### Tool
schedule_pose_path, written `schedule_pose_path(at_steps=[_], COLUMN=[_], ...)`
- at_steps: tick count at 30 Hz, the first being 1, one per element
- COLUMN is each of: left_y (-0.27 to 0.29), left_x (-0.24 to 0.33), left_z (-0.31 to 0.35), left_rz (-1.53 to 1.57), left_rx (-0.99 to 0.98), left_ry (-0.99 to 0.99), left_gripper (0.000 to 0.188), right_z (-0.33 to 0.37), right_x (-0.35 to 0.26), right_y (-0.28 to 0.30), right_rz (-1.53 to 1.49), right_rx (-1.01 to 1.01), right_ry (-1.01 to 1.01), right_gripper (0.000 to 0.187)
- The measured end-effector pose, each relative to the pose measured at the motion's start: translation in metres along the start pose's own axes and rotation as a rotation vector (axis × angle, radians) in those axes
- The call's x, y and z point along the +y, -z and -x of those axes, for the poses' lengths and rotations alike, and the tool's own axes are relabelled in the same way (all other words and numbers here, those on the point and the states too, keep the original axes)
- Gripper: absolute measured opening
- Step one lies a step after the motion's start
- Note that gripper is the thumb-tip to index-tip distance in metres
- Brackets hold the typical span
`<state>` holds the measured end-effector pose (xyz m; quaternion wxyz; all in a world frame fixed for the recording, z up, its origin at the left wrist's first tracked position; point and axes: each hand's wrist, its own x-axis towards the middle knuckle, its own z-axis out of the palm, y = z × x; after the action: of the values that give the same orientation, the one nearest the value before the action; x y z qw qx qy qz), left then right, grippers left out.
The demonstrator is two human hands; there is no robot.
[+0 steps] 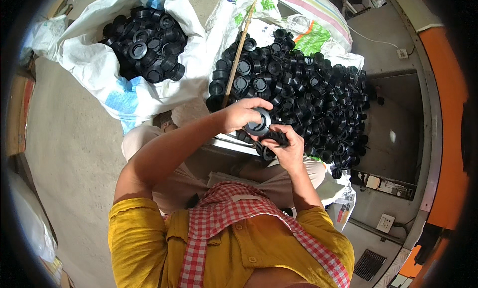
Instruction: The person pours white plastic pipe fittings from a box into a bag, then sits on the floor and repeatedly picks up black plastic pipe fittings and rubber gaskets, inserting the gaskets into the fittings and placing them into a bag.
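As you look down, a round black cap (259,122) sits at your left hand (240,115), its fingers clamped on the rim. Just beside it, your right hand (292,151) has its fingers closed on a dark piece (277,137), which is perhaps a similar cap, though its shape is hard to make out. Beyond both hands spreads a heap of black caps (298,96), with a thin wooden stick (239,56) slanting along its left side. Farther to your left, an open white sack (87,64) with a blue patch (122,96) holds more black caps (138,50) and rests on the grey floor (64,123). Off to your right, a white socket plate (385,222) is set in a grey panel (362,238).
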<state>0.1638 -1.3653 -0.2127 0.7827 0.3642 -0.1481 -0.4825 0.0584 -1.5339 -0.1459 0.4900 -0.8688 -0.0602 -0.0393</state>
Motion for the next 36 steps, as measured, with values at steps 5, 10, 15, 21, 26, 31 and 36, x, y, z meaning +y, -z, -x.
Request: schedule_pose_path(at_steps=[5,10,15,21,26,31,36], left_y=[-0.012,-0.028,-0.027,-0.017,-0.011,-0.059,-0.053], left_x=[0.002,0.01,0.023,0.05,0.062,-0.018,-0.017], left_z=[0.003,0.014,0.02,0.026,0.028,0.02,0.003], left_rz=[-0.891,-1.547,-1.722,-1.498,-0.713,-0.272,-0.466], left_rx=[0.064,0.11,-0.248,0.032,0.378,0.05,0.068], left_ry=[-0.165,0.088,-1.048,-1.187,-0.723,-0.077,0.046], left_gripper=[0.056,0.027,0.015,0.014,0.034,0.055,0.056], right_z=[0.005,0.014,0.038,0.064,0.07,0.002,0.011], right_x=[0.019,0.024,0.038,0.052,0.039,0.018,0.042], right_y=[0.0,-0.002,0.015,0.022,0.026,-0.022,-0.023], right_rz=[0.402,0.081,-1.074,-1.451,-1.214,-1.224,-0.516], right_rx=[0.05,-0.018,-0.376,-0.867,-0.209,0.436,0.641], right_ry=[-0.018,-0.177,-0.853,-0.582,-0.362,-0.324,-0.055], right_gripper=[0.022,0.017,0.04,0.03,0.032,0.018,0.009])
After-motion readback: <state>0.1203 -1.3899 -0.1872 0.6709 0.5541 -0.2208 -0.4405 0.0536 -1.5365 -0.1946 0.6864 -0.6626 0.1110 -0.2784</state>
